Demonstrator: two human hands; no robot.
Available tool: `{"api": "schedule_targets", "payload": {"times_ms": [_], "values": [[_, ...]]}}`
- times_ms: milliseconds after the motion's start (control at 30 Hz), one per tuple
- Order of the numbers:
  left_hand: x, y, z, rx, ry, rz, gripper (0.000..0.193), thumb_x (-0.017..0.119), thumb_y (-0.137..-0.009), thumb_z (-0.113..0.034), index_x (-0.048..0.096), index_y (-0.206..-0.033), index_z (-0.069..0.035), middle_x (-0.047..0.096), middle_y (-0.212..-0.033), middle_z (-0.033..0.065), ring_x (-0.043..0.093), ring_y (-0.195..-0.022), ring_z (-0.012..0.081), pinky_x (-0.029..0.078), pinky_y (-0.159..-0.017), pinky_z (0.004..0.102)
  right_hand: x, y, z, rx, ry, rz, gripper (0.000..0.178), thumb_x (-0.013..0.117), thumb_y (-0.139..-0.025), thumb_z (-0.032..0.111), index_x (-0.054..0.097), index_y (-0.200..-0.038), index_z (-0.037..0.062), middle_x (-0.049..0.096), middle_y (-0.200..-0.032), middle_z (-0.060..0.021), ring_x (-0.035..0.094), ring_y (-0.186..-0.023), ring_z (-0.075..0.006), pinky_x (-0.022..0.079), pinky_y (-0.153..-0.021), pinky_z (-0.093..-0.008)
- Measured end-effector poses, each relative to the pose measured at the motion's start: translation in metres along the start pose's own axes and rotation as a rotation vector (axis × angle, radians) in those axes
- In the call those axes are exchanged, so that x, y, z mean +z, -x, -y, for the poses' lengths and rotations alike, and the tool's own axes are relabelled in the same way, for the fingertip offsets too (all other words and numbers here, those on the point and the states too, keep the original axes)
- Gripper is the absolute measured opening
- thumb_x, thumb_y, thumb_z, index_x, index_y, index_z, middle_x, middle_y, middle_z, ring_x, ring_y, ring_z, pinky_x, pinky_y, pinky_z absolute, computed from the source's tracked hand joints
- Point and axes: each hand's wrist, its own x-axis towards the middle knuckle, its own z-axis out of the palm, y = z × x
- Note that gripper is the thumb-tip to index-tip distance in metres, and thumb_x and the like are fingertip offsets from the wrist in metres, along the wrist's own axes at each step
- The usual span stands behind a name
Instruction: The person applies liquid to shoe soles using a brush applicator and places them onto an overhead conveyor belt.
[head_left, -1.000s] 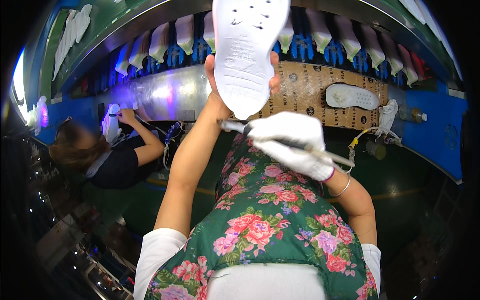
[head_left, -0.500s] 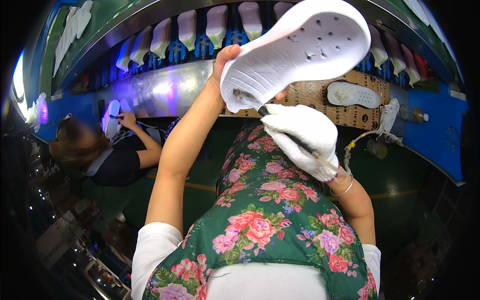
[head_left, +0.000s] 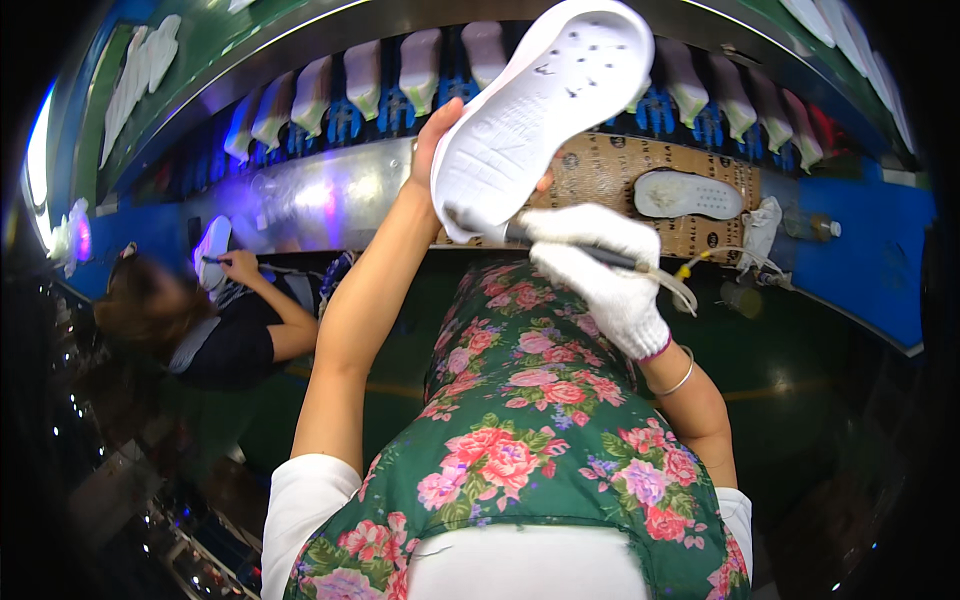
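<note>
Gripped by its edge in my bare left hand (head_left: 436,138), a white shoe sole (head_left: 520,125) is tilted up over the bench, its inner face toward me. Small dark holes dot its far end, and fine grooves cross the near end. My right hand (head_left: 610,285), in a white knit glove, closes around the dark handle of a brush (head_left: 600,254). The brush's blurred dark bristles touch the sole's near end, close to the rim. A pale tube (head_left: 672,284) trails from the handle's back end. The left fingers behind the sole are mostly hidden.
A row of shoe uppers on lasts (head_left: 420,70) hangs along the far side. Cardboard (head_left: 600,190) covers part of the metal bench (head_left: 340,190), with another sole (head_left: 690,195), a cloth (head_left: 762,225) and a bottle (head_left: 815,227) at right. A co-worker (head_left: 230,310) at left brushes a sole.
The sole has shifted left and lower in view, turning more upright. My right hand and the brush have swung so the handle lies flatter. The hanging row appears shifted left.
</note>
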Motion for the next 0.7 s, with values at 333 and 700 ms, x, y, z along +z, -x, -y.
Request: {"api": "schedule_targets", "payload": {"times_ms": [333, 700], "values": [[0.017, 0.007, 0.043, 0.061, 0.018, -0.275, 0.089, 0.041, -0.093, -0.069, 0.035, -0.151, -0.002, 0.058, -0.132, 0.0264, 0.066, -0.106, 0.0452, 0.060, -0.086, 0.0523, -0.047, -0.030, 0.026, -0.658, 0.724, -0.157, 0.021, 0.075, -0.081, -0.001, 0.074, -0.102, 0.0008, 0.074, -0.095, -0.0128, 0.072, -0.085, -0.0263, 0.057, -0.079, -0.0335], [0.068, -0.150, -0.019, 0.145, -0.163, 0.527, 0.102, 0.061, -0.084, -0.070, 0.024, -0.154, -0.005, 0.043, -0.141, 0.0290, 0.059, -0.111, 0.0486, 0.060, -0.085, 0.0552, -0.090, 0.056, -0.012, -0.024, -0.188, -0.650, 0.020, 0.068, -0.084, -0.007, 0.072, -0.104, -0.0066, 0.073, -0.091, -0.0110, 0.064, -0.067, -0.0099, 0.050, -0.059, -0.0202]]}}
